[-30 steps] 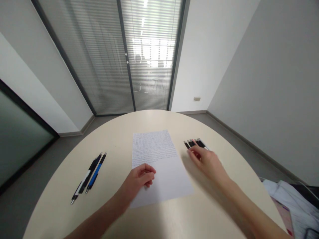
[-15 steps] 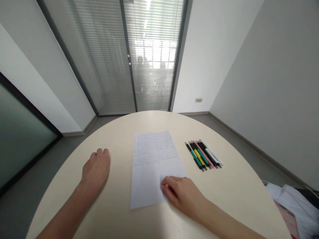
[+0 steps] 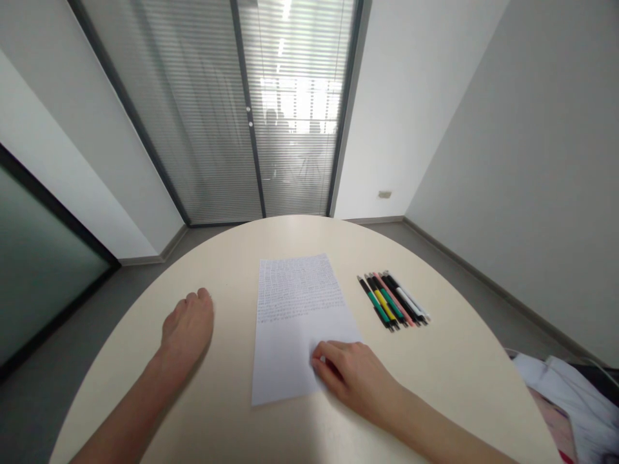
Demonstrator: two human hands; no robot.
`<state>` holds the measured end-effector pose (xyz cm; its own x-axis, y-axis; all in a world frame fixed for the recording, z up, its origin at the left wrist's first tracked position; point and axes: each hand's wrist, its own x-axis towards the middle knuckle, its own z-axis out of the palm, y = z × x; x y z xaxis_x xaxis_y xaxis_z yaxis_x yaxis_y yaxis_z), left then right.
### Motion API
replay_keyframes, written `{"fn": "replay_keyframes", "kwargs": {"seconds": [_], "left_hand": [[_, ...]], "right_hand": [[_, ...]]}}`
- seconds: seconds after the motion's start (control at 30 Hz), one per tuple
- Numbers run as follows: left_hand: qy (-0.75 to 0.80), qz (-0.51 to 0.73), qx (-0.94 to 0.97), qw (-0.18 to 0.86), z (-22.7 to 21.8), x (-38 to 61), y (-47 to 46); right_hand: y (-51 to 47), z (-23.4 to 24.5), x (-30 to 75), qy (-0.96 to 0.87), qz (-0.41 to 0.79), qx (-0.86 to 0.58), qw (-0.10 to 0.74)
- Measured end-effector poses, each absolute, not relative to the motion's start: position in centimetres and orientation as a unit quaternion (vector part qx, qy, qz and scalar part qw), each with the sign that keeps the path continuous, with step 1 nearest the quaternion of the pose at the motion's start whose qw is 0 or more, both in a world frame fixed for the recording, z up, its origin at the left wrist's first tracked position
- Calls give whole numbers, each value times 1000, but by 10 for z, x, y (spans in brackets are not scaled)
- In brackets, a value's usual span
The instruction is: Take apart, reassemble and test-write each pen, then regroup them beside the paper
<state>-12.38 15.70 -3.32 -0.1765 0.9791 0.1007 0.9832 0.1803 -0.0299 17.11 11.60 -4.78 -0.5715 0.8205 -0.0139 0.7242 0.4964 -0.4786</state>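
A sheet of white paper (image 3: 285, 361) lies on the round table, its upper part covered with rows of dark handwriting. Over its lower right edge rests my right hand (image 3: 355, 377), thumb and index finger curled together, with a small gap between them and nothing seen inside. To the left of the paper, my left hand (image 3: 188, 325) lies on the tabletop, back upward, fingers curled in; their undersides are hidden. A row of several pens (image 3: 393, 301) in green, yellow, pink, black and white lies side by side right of the paper, apart from both hands.
The pale round table (image 3: 232, 419) fills the lower view. At the lower right, beyond its edge, are some white cloth or paper (image 3: 568, 386) and a pink item (image 3: 554, 419). A glass partition with blinds (image 3: 207, 148) stands behind, with a white wall (image 3: 382, 116) beside it.
Both hands stay almost still, and the paper and pens keep their places. The whole view has shifted very slightly.
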Motion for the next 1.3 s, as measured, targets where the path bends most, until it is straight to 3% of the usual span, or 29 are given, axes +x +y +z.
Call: {"fn": "replay_keyframes", "kwargs": {"seconds": [0.13, 0.27, 0.33, 0.43, 0.53, 0.67, 1.03, 1.3], "left_hand": [[-774, 10, -628, 80, -12, -109, 149], [-751, -165, -639, 23, 21, -93, 132], [-723, -324, -605, -79, 30, -85, 124], [-636, -492, -493, -332, 28, -70, 116], [-560, -553, -331, -521, 12, -53, 114], [-510, -557, -213, -620, -12, -32, 113], [-477, -586, -150, -637, -45, -19, 121], [-499, -577, -148, -629, -47, -19, 118]], "right_hand": [[117, -48, 171, -858, 221, -450, 112], [119, -44, 174, -854, 225, -454, 120], [120, -42, 175, -845, 247, -452, 143], [122, -41, 175, -791, 365, -429, 237], [122, -38, 173, -655, 532, -379, 380], [127, -33, 175, -520, 600, -385, 471], [143, -47, 180, -225, 724, -425, 495], [143, -47, 179, -200, 733, -419, 497]]}}
